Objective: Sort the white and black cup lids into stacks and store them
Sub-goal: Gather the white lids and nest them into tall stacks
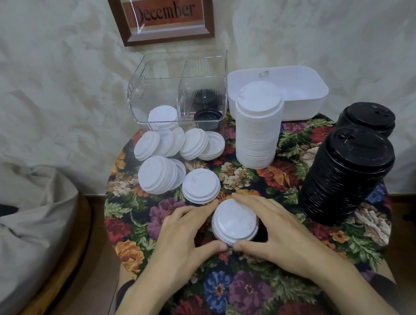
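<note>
A short stack of white lids (234, 221) sits on the floral table in front of me. My left hand (184, 238) and my right hand (272, 226) cup it from both sides, thumbs and fingertips pinching its rim. Another small white stack (200, 185) lies just beyond. Loose white lids (161, 177) and several more white lids (177, 143) lean in piles at the back left. A tall white stack (259, 127) stands mid-back. Two tall black lid stacks (346, 176) (366, 117) stand at the right.
A clear two-compartment bin (178, 80) at the table's back holds white lids on its left side and black lids on its right. A white tub (299, 88) sits beside it. The round floral-cloth table (249, 287) ends near the black stacks. A framed picture hangs on the wall.
</note>
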{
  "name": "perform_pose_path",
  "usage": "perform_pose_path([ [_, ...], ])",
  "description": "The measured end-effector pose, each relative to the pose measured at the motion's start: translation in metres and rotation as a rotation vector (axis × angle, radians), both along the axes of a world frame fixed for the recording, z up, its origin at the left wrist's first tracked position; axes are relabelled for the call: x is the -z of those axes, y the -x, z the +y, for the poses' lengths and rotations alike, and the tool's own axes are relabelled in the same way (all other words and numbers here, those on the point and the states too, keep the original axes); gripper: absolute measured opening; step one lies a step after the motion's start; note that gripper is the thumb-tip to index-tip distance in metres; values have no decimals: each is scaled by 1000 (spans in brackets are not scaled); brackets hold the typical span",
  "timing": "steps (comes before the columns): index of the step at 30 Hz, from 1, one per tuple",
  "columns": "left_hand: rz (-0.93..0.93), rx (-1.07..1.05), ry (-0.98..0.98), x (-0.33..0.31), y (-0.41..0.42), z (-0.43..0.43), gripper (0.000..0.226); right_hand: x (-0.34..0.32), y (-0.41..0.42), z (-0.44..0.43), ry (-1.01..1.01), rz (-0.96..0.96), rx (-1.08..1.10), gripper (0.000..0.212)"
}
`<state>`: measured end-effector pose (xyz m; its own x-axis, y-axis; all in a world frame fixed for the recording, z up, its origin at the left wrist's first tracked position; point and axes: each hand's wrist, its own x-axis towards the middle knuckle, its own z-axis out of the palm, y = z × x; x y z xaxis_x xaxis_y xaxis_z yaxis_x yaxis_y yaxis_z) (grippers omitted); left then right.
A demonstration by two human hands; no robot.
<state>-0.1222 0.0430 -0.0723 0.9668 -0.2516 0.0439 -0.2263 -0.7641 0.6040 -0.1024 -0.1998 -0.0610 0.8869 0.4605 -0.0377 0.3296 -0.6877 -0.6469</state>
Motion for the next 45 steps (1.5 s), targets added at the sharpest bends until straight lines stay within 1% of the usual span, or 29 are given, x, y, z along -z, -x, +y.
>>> perform_pose_path([
  [5, 5, -35, 92, 2, 0, 2, 84, 0, -3, 3, 7, -11, 26, 89],
  [10, -2, -24, 41, 3, -1, 1, 85, -1, -5, 6, 35, -28, 12, 90],
  [15, -21, -23, 57, 1, -1, -2, 87, 1, -6, 4, 28, -6, 22, 91],
  [22, -37, 9, 23, -3, -2, -6, 74, 2, -5, 3, 12, 31, 28, 92],
  [29, -28, -2, -18, -8, -6, -5, 74, 3, -4, 5, -4, 48, 36, 93],
  [33, -55, 7, -31, -5, -6, -5, 73, 2, -5, 5, -7, 58, 53, 93],
  [36, -63, 20, -1, -3, -6, -4, 70, 3, -4, 5, -12, 56, 55, 92],
  [38, -70, 15, 61, -2, -8, -2, 62, 5, -2, 4, -13, 51, 53, 91],
  [40, -141, -75, 123, 0, -14, 1, 55, 7, -1, 3, -20, 53, 60, 91],
  [42, -189, -184, 53, -1, -24, 3, 53, 6, 1, 2, -25, 56, 66, 90],
  [45, -139, -237, -169, -3, -37, -1, 67, 3, 4, 4, -43, 66, 78, 88],
])
